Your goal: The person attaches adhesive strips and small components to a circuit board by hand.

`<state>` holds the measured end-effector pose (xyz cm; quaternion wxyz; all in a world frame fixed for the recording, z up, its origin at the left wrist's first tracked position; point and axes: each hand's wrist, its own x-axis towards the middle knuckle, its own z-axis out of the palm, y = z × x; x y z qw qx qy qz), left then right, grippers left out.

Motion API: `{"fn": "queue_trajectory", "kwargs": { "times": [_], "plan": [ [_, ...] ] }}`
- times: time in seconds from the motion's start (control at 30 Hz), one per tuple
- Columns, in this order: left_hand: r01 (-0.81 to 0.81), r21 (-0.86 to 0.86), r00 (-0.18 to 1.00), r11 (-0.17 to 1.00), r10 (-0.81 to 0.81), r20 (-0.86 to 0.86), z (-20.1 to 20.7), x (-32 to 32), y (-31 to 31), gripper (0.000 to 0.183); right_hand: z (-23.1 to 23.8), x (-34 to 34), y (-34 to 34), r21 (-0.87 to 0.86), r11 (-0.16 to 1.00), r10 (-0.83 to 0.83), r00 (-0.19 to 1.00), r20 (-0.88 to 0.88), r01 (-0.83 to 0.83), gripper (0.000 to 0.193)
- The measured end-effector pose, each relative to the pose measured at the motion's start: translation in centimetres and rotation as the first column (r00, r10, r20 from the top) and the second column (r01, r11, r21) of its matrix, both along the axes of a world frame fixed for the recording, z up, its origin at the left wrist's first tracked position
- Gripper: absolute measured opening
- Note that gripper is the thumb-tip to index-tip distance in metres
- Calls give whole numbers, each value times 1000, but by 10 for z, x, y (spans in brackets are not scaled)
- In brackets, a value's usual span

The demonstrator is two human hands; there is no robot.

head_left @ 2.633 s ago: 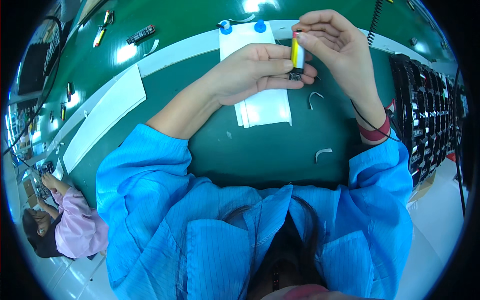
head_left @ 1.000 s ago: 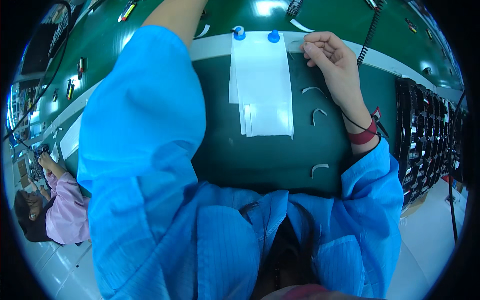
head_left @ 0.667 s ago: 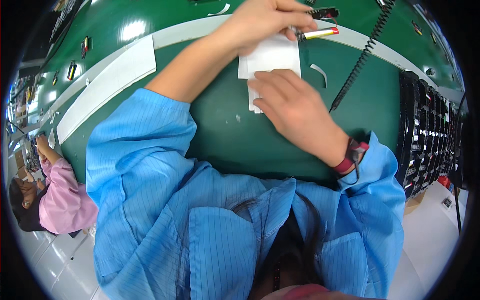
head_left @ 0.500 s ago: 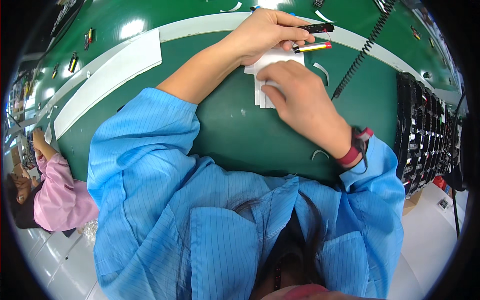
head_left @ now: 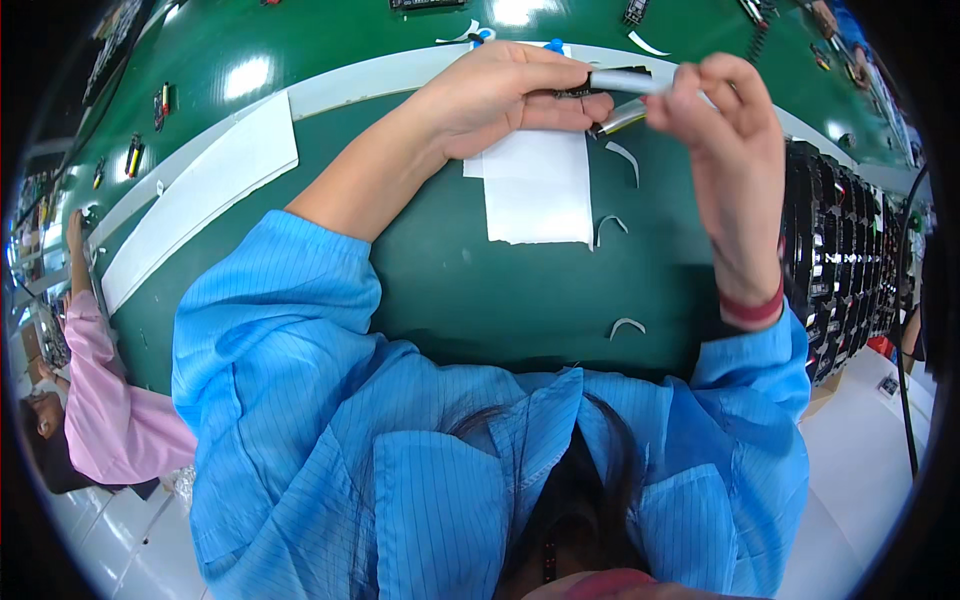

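Note:
My left hand (head_left: 525, 92) is closed around a narrow black circuit board (head_left: 640, 71), beyond the white sheet (head_left: 540, 205). Over the board runs a pale, shiny strip (head_left: 625, 84), from my left thumb to my right fingers. My right hand (head_left: 725, 115) pinches the strip's right end; motion blurs it somewhat. Just below the strip, a small yellow-and-silver battery (head_left: 622, 117) hangs beside the board, its right end by my right fingertips. My fingers hide part of the board.
Thin curled white strips (head_left: 626, 160) lie on the green table (head_left: 450, 290). A long white board (head_left: 205, 200) is at left, a stack of black trays (head_left: 835, 260) at right. Blue-topped pieces (head_left: 555, 46) sit beyond my hands. A person in pink (head_left: 120, 400) works at far left.
My right hand has moved from over the white sheet up and right to the board, with the pale strip now in its fingers. Another curled strip shows beside the sheet.

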<state>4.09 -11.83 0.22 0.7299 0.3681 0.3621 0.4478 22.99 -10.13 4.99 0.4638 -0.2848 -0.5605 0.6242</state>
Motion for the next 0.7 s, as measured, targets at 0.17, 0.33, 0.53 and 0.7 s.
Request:
{"fn": "queue_trajectory", "kwargs": {
  "times": [0.17, 0.33, 0.53, 0.7],
  "plan": [
    [-50, -24, 995, 998, 52, 87, -6, 12, 0, 29, -41, 20, 31, -69, 995, 63, 994, -90, -70, 20],
    [-85, -11, 979, 996, 86, 183, -8, 9, 2, 30, -54, 8, 22, -55, 969, 230, 959, -164, -242, 21],
    [-14, -30, 994, 999, 17, 111, -4, 9, 1, 33, -46, 22, 29, -101, 993, 67, 998, -3, -67, 19],
    [-5, -38, 990, 999, 10, 143, -1, 10, 0, 36, -48, 22, 32, -19, 1000, 10, 996, 86, -9, 16]
  ]
}}
